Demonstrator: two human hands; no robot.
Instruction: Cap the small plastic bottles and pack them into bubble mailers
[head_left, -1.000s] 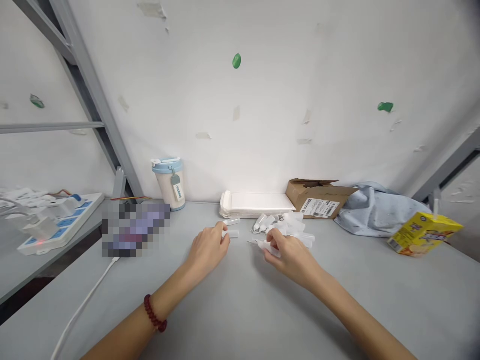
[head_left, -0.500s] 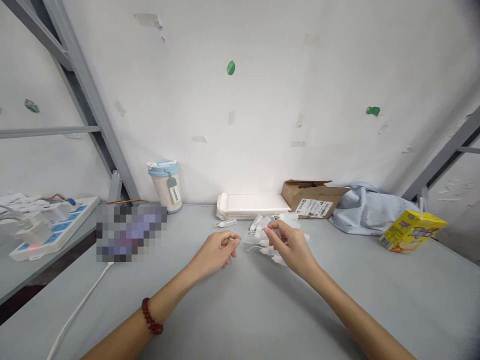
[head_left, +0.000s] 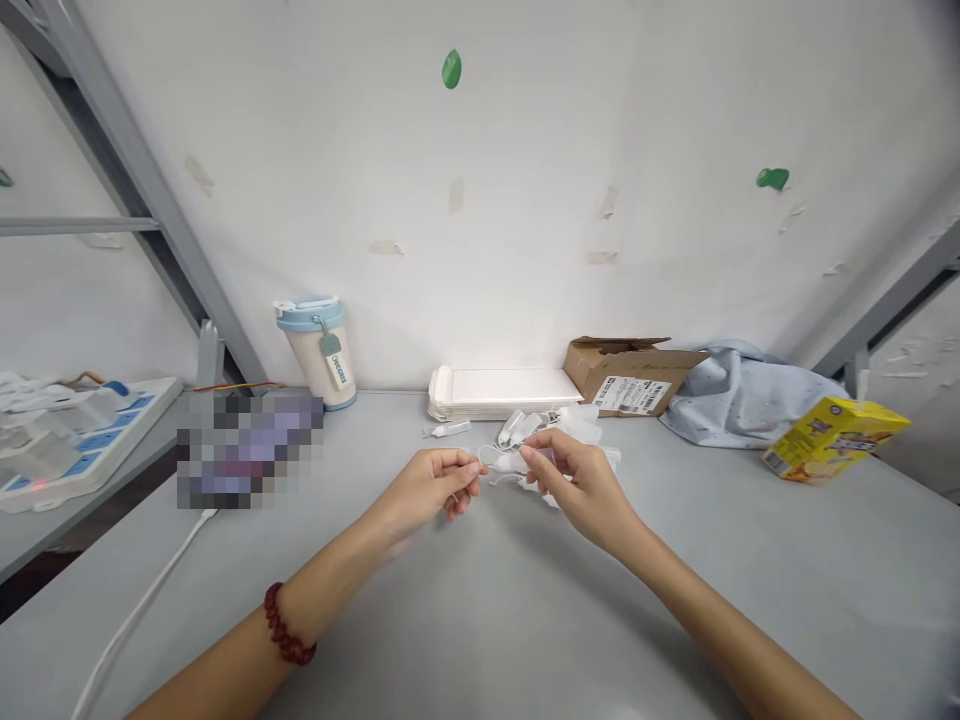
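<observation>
My left hand (head_left: 435,485) is closed in a pinch, thumb against forefinger, at the left edge of a pile of small white-tipped plastic bottles (head_left: 508,463). A thin white looped cord (head_left: 484,455) lies at its fingertips; whether they grip it I cannot tell. My right hand (head_left: 574,475) pinches with thumb and forefinger over the pile and covers part of it. What is between those fingers is too small to make out. One more small clear piece with a white tip (head_left: 450,429) lies apart, behind my left hand.
Behind the pile are a stack of flat white packets (head_left: 510,385), an opened cardboard box (head_left: 630,385) and a pale blue cloth (head_left: 735,395). A yellow drink carton (head_left: 832,440) stands right. At left are a tumbler (head_left: 319,355), a blurred-out device (head_left: 251,450) and a power strip (head_left: 97,445).
My left hand has closed its fingertips into a pinch and come nearer the right hand and the cord. The right hand stays pinched over the pile. The whole view has shifted slightly.
</observation>
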